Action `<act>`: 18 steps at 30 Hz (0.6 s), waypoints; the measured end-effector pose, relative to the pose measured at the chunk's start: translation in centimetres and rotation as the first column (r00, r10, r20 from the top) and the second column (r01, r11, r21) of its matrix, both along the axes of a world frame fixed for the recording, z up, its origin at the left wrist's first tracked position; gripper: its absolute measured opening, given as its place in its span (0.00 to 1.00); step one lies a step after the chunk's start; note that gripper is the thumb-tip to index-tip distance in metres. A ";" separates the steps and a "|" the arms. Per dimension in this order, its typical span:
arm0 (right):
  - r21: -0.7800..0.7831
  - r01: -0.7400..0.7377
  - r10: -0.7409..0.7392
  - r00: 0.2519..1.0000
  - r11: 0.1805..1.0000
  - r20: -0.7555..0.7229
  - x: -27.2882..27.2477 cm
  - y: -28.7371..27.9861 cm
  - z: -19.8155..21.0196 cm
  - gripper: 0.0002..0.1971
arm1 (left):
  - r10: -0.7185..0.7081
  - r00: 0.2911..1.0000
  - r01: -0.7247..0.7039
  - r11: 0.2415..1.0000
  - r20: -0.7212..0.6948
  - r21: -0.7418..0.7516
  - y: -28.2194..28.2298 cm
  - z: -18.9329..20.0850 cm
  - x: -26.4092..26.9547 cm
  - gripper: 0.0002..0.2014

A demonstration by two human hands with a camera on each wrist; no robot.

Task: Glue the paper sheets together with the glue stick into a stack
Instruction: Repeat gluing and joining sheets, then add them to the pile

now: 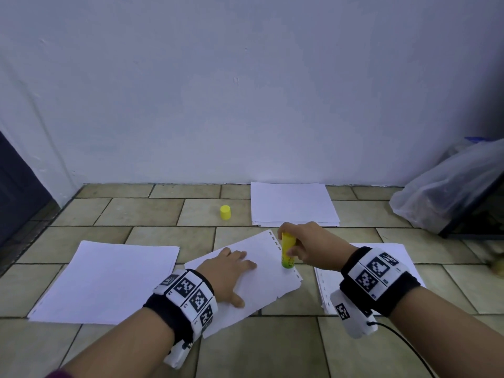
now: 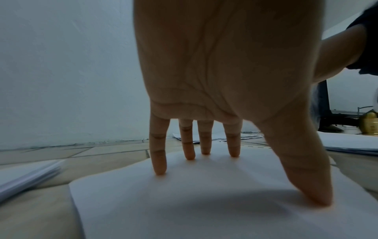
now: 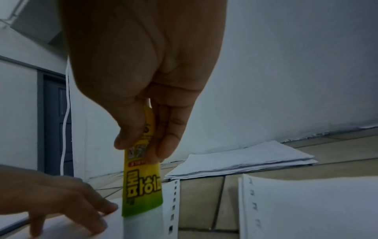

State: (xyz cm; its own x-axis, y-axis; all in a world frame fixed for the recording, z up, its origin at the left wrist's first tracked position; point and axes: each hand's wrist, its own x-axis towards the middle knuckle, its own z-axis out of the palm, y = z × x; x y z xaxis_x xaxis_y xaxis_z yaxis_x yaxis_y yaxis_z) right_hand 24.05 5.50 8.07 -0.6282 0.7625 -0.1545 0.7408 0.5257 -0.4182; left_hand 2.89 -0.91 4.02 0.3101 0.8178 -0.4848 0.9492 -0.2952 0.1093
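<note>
I am kneeling over a tiled floor (image 1: 272, 345) by a pale wall. My left hand (image 1: 227, 271) is lying flat, fingers spread, pinning the sheet (image 1: 268, 271). My right hand (image 1: 305, 245) is gripping the glue stick (image 1: 288, 250), tip down at the sheet's three o'clock edge. I judge gluing underway; next, a steady stroke along that punched margin, then a sheet from the pile (image 1: 381, 268) at three o'clock.
</note>
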 end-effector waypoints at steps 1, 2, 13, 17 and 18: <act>-0.014 -0.004 0.004 1.000 1.000 0.003 0.3 -0.2 0.0 0.14 | 0.000 1.000 0.000 1.000 0.000 -0.002 0.0 0.0 0.0 0.43; -0.031 -0.002 0.002 1.000 1.000 0.007 0.5 -0.3 -0.1 0.14 | 0.001 1.000 -0.001 1.000 -0.002 -0.005 0.1 0.0 0.0 0.43; -0.757 0.178 -0.692 0.574 0.628 -0.439 1.1 0.8 -1.4 0.14 | 0.063 0.997 -0.060 0.995 -0.043 0.081 -1.0 0.6 0.1 0.31; -0.771 0.148 -0.712 0.520 0.619 -0.471 0.1 1.0 -1.3 0.11 | 0.063 0.998 -0.064 0.993 0.006 0.095 -1.3 0.3 -0.2 0.33; -0.746 0.166 -0.700 0.520 0.645 -0.490 -0.2 1.0 -1.3 0.10 | 0.072 0.997 -0.072 0.993 0.013 0.097 -1.4 0.2 -0.3 0.33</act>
